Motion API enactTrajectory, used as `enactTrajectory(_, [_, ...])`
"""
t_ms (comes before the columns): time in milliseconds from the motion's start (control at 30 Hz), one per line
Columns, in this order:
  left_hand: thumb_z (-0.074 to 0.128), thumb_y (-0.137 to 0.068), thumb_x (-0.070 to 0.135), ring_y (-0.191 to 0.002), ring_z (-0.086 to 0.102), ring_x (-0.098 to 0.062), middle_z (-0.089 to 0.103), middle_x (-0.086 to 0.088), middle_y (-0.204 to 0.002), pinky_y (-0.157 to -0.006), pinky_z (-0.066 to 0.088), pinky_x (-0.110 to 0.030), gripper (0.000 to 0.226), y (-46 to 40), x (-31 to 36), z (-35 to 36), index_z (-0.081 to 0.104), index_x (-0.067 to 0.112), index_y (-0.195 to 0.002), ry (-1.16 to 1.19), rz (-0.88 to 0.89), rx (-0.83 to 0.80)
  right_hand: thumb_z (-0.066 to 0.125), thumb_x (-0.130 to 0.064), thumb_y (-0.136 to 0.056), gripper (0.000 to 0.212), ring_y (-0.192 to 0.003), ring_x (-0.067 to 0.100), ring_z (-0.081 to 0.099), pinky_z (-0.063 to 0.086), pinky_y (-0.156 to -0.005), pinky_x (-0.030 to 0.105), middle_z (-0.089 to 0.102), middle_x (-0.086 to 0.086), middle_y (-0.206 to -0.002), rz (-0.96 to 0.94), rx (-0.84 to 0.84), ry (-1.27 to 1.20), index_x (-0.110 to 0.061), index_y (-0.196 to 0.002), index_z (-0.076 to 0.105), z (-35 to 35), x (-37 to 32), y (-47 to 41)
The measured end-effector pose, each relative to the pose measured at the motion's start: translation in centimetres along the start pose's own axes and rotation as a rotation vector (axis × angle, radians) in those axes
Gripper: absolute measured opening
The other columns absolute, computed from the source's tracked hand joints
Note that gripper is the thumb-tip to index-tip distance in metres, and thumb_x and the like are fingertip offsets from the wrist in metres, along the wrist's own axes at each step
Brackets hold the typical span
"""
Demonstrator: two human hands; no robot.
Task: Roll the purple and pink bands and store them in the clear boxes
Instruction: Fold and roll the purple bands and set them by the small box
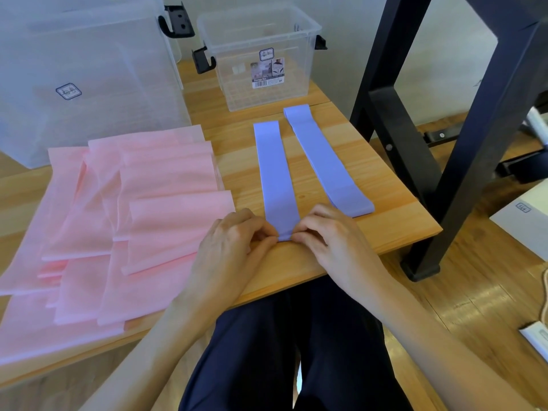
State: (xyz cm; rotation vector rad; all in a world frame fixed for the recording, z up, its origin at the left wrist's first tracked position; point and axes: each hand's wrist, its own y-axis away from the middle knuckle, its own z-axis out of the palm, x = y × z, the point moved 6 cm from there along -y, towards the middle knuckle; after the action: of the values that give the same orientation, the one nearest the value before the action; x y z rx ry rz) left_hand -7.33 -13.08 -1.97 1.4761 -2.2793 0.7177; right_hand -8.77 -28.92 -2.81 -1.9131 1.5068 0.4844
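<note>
Our left hand [234, 241] and right hand [332, 232] pinch the near end of a smooth flat purple band [274, 173], close to the wooden tabletop's [385, 229] front edge; thin pink bands [133, 209] lie piled toward its left side.

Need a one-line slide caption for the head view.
Both hands, left hand and right hand, pinch the near end of a purple band beside pink bands and clear boxes.
</note>
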Motion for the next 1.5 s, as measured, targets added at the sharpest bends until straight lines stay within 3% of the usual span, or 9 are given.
enactTrajectory(167, [0.071, -0.085, 0.029, -0.076, 0.058, -0.003, 0.061, 0.016, -0.078, -0.069, 0.047, -0.023, 0.009, -0.5, -0.5, 0.0, 0.069, 0.033, -0.077, 0.052, -0.147, -0.071, 0.074, -0.018, -0.088, 0.008, -0.082, 0.01, 0.055, 0.046, -0.075, 0.027, 0.06, -0.006, -0.085, 0.051, -0.002, 0.029, -0.014, -0.086, 0.067, -0.1, -0.1, -0.3])
enactTrajectory(267, [0.075, -0.08, 0.026, -0.074, 0.059, 0.0, 0.063, 0.015, -0.077, -0.069, 0.048, -0.026, 0.007, -1.0, -0.5, -0.3, 0.071, 0.031, -0.076, 0.042, -0.188, -0.019, 0.074, -0.018, -0.087, 0.009, -0.083, 0.01, 0.049, 0.041, -0.074, 0.022, 0.054, -0.005, -0.085, 0.086, 0.021, 0.026, -0.011, -0.085, 0.07, 0.0, 0.2, -0.4])
enactTrajectory(433, [0.072, -0.084, 0.022, -0.075, 0.062, -0.001, 0.065, 0.02, -0.081, -0.064, 0.047, -0.024, 0.013, -0.5, -0.1, -0.2, 0.068, 0.033, -0.079, 0.05, -0.104, 0.017, 0.074, -0.016, -0.087, 0.009, -0.08, 0.013, 0.051, 0.042, -0.071, 0.027, 0.056, -0.002, -0.083, 0.027, 0.097, 0.02, -0.01, -0.083, 0.068, 0.0, 0.1, 0.1])
enactTrajectory(567, [0.072, -0.086, 0.032, -0.079, 0.064, -0.01, 0.063, 0.018, -0.089, -0.064, 0.049, -0.028, 0.002, 0.3, 0.1, -0.1, 0.072, 0.033, -0.089, -0.002, 0.022, 0.032, 0.076, -0.016, -0.085, 0.01, -0.085, 0.011, 0.053, 0.041, -0.079, 0.019, 0.057, -0.001, -0.087, -0.018, 0.072, 0.012, -0.007, -0.09, 0.075, -0.1, 0.6, 0.3])
enactTrajectory(867, [0.07, -0.088, 0.03, -0.071, 0.058, -0.003, 0.061, 0.017, -0.082, -0.063, 0.046, -0.024, 0.006, -0.6, -0.1, -0.3, 0.071, 0.035, -0.087, -0.004, -0.06, 0.001, 0.073, -0.017, -0.088, 0.005, -0.082, 0.013, 0.054, 0.045, -0.073, 0.027, 0.06, -0.003, -0.084, 0.026, 0.069, 0.017, -0.014, -0.088, 0.069, -0.1, 0.4, -0.1])
enactTrajectory(1033, [0.065, -0.09, 0.025, -0.074, 0.059, -0.021, 0.06, 0.011, -0.086, -0.063, 0.046, -0.034, 0.007, -0.8, 0.1, -0.1, 0.067, 0.03, -0.085, -0.063, -0.008, 0.064, 0.072, -0.015, -0.089, 0.006, -0.084, 0.013, 0.052, 0.042, -0.074, 0.024, 0.056, 0.0, -0.086, 0.031, 0.115, 0.037, -0.009, -0.087, 0.073, 0.1, 0.5, -0.3])
enactTrajectory(1267, [0.066, -0.087, 0.017, -0.081, 0.064, -0.021, 0.063, 0.011, -0.089, -0.065, 0.048, -0.036, 0.008, -1.2, 0.2, 0.0, 0.064, 0.024, -0.088, -0.026, -0.007, 0.089, 0.075, -0.014, -0.086, 0.007, -0.081, 0.017, 0.056, 0.043, -0.073, 0.025, 0.057, 0.001, -0.084, -0.045, 0.156, 0.018, -0.008, -0.087, 0.073, 0.2, 0.4, 0.1])
enactTrajectory(1367, [0.067, -0.089, 0.026, -0.079, 0.063, -0.019, 0.063, 0.014, -0.091, -0.063, 0.048, -0.034, 0.003, -0.9, -0.3, -0.1, 0.067, 0.029, -0.088, -0.023, 0.006, 0.078, 0.073, -0.013, -0.084, 0.009, -0.081, 0.018, 0.055, 0.041, -0.075, 0.019, 0.057, 0.004, -0.082, -0.05, 0.18, 0.009, -0.005, -0.087, 0.076, 0.2, 0.5, -0.2])
enactTrajectory(1500, [0.073, -0.086, 0.022, -0.077, 0.06, -0.018, 0.057, 0.018, -0.09, -0.06, 0.036, -0.021, 0.011, -0.9, -0.7, 0.0, 0.073, 0.029, -0.094, -0.03, 0.028, 0.065, 0.072, -0.015, -0.088, 0.006, -0.085, 0.019, 0.056, 0.044, -0.075, 0.028, 0.06, 0.0, -0.086, -0.018, 0.192, 0.03, -0.009, -0.091, 0.069, 0.3, 0.6, -0.4])
